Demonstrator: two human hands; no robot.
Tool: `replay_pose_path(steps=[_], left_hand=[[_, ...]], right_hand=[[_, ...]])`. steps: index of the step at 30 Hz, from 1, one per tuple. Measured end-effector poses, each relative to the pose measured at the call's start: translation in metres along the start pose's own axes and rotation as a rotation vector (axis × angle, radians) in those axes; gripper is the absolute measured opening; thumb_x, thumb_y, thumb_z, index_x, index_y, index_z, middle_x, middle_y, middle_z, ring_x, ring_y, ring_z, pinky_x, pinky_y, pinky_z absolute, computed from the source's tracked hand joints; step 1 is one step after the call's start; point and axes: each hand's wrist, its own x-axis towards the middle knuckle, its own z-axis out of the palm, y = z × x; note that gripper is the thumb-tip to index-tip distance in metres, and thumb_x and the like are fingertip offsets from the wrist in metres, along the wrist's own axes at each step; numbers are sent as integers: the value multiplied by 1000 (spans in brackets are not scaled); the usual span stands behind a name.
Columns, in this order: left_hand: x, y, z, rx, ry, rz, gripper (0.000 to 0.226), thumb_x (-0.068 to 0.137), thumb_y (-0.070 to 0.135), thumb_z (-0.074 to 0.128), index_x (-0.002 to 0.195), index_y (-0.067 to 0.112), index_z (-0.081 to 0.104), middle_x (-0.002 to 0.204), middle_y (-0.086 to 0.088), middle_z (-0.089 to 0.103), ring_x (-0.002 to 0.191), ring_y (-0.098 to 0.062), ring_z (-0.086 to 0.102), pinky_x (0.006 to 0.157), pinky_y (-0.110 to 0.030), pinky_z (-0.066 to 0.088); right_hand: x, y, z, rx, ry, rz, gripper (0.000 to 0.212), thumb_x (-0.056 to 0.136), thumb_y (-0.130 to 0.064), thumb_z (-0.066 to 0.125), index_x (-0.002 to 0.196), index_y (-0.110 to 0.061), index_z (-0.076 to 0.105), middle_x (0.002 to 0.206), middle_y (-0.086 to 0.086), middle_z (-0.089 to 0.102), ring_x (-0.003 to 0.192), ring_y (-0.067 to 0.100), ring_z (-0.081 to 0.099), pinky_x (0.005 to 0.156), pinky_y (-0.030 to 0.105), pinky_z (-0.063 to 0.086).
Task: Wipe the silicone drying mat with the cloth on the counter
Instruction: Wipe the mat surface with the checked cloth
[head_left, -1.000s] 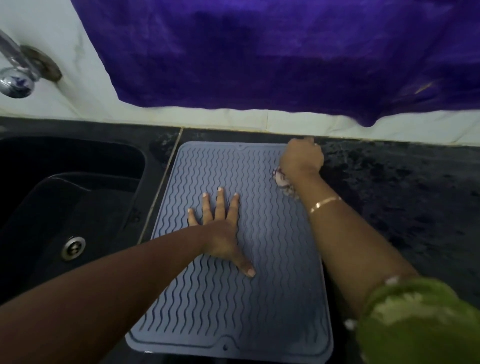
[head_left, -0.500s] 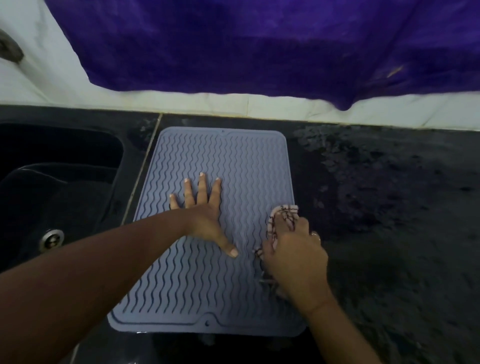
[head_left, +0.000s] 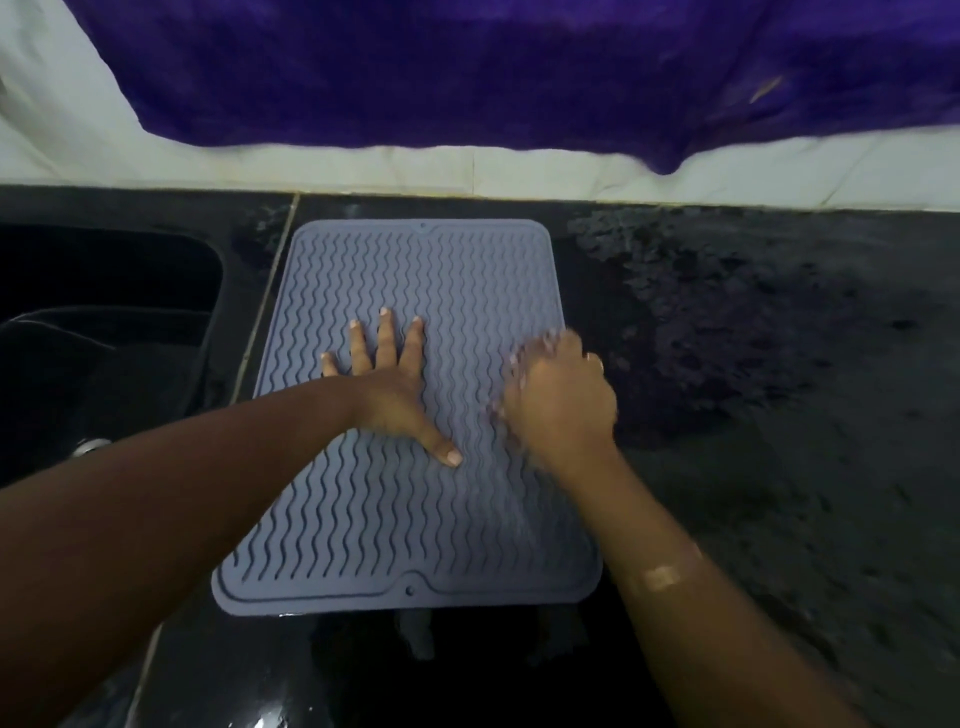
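A grey-blue silicone drying mat (head_left: 415, 270) with wavy ridges lies flat on the black counter. My left hand (head_left: 387, 379) rests palm down on the mat's middle, fingers spread. My right hand (head_left: 558, 400) sits on the mat's right edge, fist closed over a light checked cloth (head_left: 524, 358). Only a blurred bit of the cloth shows past my knuckles; the rest is hidden under the hand.
A black sink (head_left: 104, 322) lies to the left of the mat, its drain (head_left: 91, 446) partly hidden by my left arm. A purple cloth (head_left: 519, 73) hangs over the white tiled wall behind. The black speckled counter (head_left: 779, 364) stretches to the right.
My right hand swept the cloth from the mat's far right corner down towards me, then back up to mid-edge. My left hand stayed pressed on the mat.
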Motion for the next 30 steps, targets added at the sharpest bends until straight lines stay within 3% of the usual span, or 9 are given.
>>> replay_pose_path(steps=[2,4,7,10,14,19,23,27,30], left_hand=[[0,2,0,1,3,-10,162,30,78,74,126,34,-48,128,1,-61,118,-32,-53,101,-62,-22],[1,2,0,1,2,-22,162,30,77,75,126,34,-48,128,1,-61,119,-32,-52,101,-62,-21],[0,3,0,-2,1,-23,162,29,78,75,126,34,-47,128,1,-61,120,-32,-51,102,-62,-20],[0,3,0,-7,28,-26,162,28,78,74,128,34,-46,131,0,-58,122,-32,-49,102,-62,-19],[2,3,0,-6,59,-42,165,19,83,69,129,36,-44,135,1,-56,126,-32,-46,104,-61,-18],[5,-1,2,-11,58,-17,169,9,87,64,129,37,-44,135,1,-55,127,-33,-45,104,-61,-16],[7,-1,3,-11,59,-21,169,9,86,65,129,37,-44,134,2,-56,126,-32,-46,104,-61,-17],[7,0,2,-6,53,-31,168,13,85,67,128,36,-45,133,1,-57,125,-33,-47,104,-62,-17],[8,0,2,9,49,-33,167,15,85,68,128,35,-46,133,0,-58,124,-33,-48,103,-62,-17]], right_hand=[[-66,5,-2,-115,-22,-19,56,77,-38,64,124,-9,57,130,17,51,91,36,58,62,42,54],[-99,11,-2,-142,-19,-28,56,64,-35,75,114,-9,66,114,19,62,74,36,63,46,38,52],[-74,16,-3,-30,37,-99,36,81,-33,61,110,-12,64,109,13,60,84,33,61,60,35,52],[1,9,-2,-70,116,-139,36,92,-34,44,119,-13,56,117,11,51,101,29,52,68,32,47],[47,-5,0,-34,118,-95,35,91,-31,47,116,-9,58,122,14,49,106,32,50,67,35,46],[-53,16,5,69,117,-124,38,87,-33,50,117,-12,59,122,13,50,98,32,51,68,39,50],[-121,25,-2,19,136,-142,38,74,-35,57,106,-16,66,104,12,60,80,30,58,50,37,51],[-68,21,-1,87,171,-127,20,77,-26,65,86,-9,67,96,14,60,82,33,59,54,34,49],[22,10,3,55,172,-122,28,91,-30,50,100,-8,64,112,15,53,98,33,52,64,34,46]])
